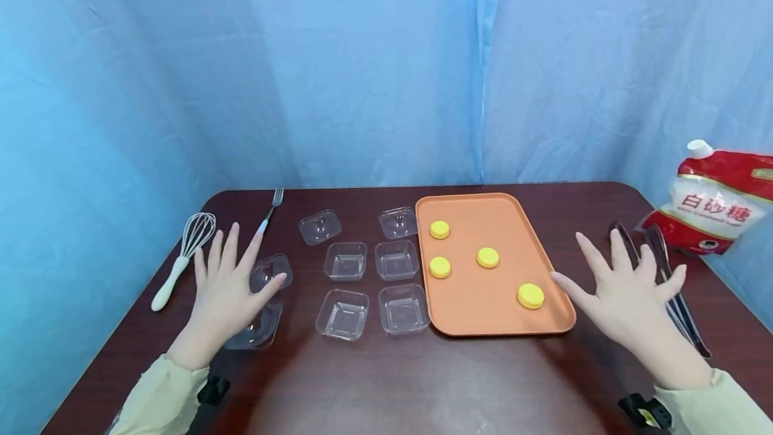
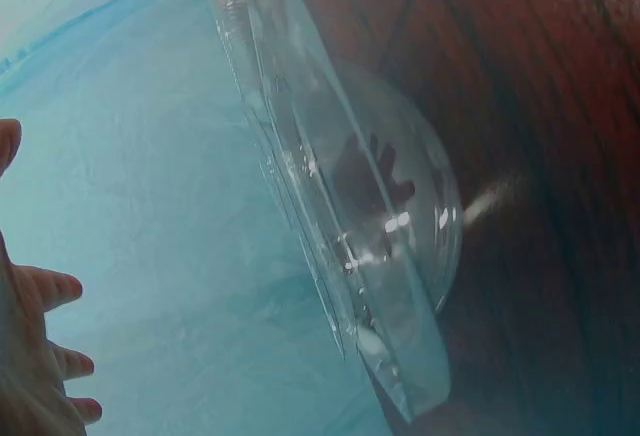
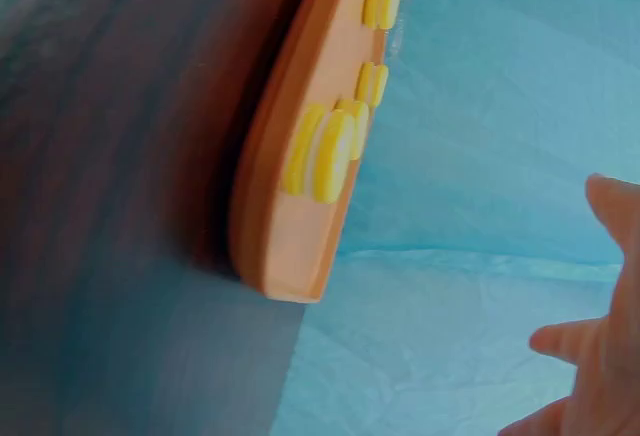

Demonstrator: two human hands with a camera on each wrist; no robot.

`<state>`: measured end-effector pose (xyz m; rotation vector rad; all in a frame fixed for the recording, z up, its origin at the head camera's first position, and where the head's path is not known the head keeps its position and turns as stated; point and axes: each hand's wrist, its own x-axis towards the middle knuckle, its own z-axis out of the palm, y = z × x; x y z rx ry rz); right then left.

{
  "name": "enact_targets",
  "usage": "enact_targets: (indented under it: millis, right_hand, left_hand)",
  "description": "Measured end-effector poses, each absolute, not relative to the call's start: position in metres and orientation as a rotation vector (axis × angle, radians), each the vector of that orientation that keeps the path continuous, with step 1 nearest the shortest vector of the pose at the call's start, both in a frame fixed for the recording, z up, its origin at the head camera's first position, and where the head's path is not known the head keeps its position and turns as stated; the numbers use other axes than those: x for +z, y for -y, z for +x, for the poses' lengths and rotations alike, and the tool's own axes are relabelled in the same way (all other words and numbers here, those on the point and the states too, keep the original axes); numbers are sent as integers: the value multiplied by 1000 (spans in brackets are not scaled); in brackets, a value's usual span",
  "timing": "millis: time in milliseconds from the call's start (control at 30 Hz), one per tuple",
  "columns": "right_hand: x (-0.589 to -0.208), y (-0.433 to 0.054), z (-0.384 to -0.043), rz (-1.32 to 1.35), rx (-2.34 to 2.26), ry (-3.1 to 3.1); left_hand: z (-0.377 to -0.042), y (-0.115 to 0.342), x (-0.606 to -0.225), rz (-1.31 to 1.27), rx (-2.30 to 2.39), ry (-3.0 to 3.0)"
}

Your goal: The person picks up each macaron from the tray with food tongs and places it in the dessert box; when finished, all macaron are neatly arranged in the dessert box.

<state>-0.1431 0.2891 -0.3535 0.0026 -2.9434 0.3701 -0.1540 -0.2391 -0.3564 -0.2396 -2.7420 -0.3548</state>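
Observation:
My left hand (image 1: 226, 294) is held over the left side of the table with its fingers spread and nothing in it. Below it are clear domed plastic lids (image 1: 256, 331), partly covered by the hand in the head view; one lid (image 2: 400, 166) shows large in the left wrist view. My right hand (image 1: 631, 301) hovers with fingers spread beside the right edge of an orange tray (image 1: 471, 314), its thumb tip overlapping the rim in the head view. Several yellow macarons (image 1: 531, 296) with a pale filling lie on the tray, also seen edge-on as macarons (image 3: 335, 156) in the right wrist view.
Clear square plastic containers (image 1: 342, 314) and more domed lids (image 1: 320, 227) stand left of the tray. A whisk (image 1: 181, 264) and a fork (image 1: 270, 210) lie at the far left. Metal tongs (image 1: 679, 304) lie behind the right hand, near a red and white sugar bag (image 1: 712, 203).

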Motion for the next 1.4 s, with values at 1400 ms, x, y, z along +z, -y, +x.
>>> enact_targets:
  millis: [1400]
  right_hand:
    - [-409,-427,-174,-478,938,3034]
  left_hand:
    - [-146,164,-386,-577,-698,2874]
